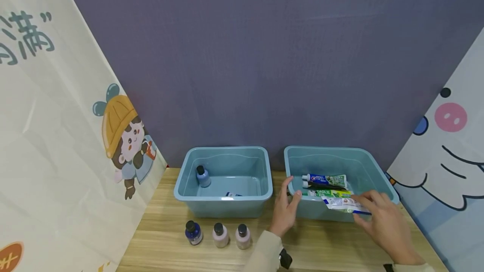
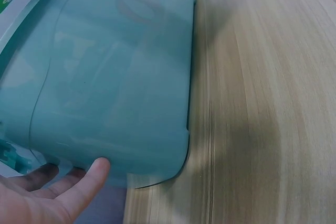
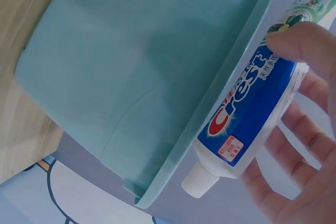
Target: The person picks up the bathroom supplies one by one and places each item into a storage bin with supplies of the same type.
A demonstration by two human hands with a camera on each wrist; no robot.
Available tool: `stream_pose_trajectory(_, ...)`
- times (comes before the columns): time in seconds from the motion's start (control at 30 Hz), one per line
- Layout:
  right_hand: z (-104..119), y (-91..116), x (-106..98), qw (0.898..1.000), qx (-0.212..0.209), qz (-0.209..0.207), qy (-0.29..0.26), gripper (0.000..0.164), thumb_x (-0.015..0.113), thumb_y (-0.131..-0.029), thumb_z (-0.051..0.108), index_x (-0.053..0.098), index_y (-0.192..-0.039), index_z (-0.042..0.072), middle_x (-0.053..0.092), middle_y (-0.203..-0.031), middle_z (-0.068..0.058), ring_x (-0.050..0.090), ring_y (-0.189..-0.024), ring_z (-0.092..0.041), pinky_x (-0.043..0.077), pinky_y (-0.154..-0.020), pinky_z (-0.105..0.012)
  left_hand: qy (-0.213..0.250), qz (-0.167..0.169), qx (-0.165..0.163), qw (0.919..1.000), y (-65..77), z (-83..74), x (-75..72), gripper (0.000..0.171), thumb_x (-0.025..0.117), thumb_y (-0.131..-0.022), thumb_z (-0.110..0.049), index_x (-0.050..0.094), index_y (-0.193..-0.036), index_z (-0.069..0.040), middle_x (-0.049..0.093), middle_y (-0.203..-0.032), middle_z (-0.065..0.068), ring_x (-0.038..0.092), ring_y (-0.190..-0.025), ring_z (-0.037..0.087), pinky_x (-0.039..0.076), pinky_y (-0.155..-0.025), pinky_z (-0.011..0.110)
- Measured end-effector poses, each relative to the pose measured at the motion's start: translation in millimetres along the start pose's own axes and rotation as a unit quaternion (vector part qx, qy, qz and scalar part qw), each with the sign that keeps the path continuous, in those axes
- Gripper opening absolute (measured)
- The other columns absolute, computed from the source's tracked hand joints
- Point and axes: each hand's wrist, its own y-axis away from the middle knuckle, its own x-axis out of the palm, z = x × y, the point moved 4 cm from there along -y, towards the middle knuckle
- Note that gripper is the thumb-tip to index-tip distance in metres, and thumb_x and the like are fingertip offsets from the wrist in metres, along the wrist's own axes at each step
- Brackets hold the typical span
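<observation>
A beige sleeve (image 1: 262, 253) crosses the wooden table (image 1: 155, 244) at the near side. To its left, three black-capped bottles stand upright in a loose row: a dark blue bottle (image 1: 194, 235), then a pale pink bottle (image 1: 221, 237), then a second pink bottle (image 1: 243, 239) nearest the sleeve. Just behind them sits the left bin (image 1: 223, 199), with a light blue bottle (image 1: 204, 179) leaning near its left wall; a small item (image 1: 233, 194) inside is mostly hidden by the front wall.

Beside it, with a gap between, is the right bin (image 1: 314, 213). Its front wall stands between the near part of the table and the tubes inside: a green DARLIE tube (image 1: 330, 193) towards the front, a black tube (image 1: 325, 186) behind that, and a blue-and-green tube (image 1: 325, 180) farther back. Beyond the bins rises a grey-blue backdrop (image 1: 242, 70), flanked by cartoon-printed sheets.

The right hand (image 1: 385, 223) pinches a Crest toothpaste tube (image 3: 252, 106), thumb against its lettered face and fingers behind. The tube is over the right bin's front rim, partly covering the DARLIE tube; whether it touches the rim I cannot tell. The left hand (image 1: 284, 212) rests at the right bin's front left corner, thumb and index finger spread apart; how firmly it presses is unclear.
</observation>
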Motion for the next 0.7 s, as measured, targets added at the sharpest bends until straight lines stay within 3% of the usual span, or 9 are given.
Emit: stream_pose_trajectory(0.7, -6, -18, -10, 1.0, -0.014, -0.01, 0.01, 0.09, 0.018, -0.093, 0.079, 0.079, -0.104, 0.012, 0.062, -0.093, -0.002, 0.048, -0.072, -0.017, 0.034, -0.049, -0.027, -0.003, -0.002, -0.001, 1.0, 0.9, -3.8, -0.4, 0.048, 0.046, -0.104, -0.058, 0.03, -0.149, -0.058, 0.04, -0.161, -0.01, 0.043, -0.146, 0.027, 0.039, -0.113, 0.06)
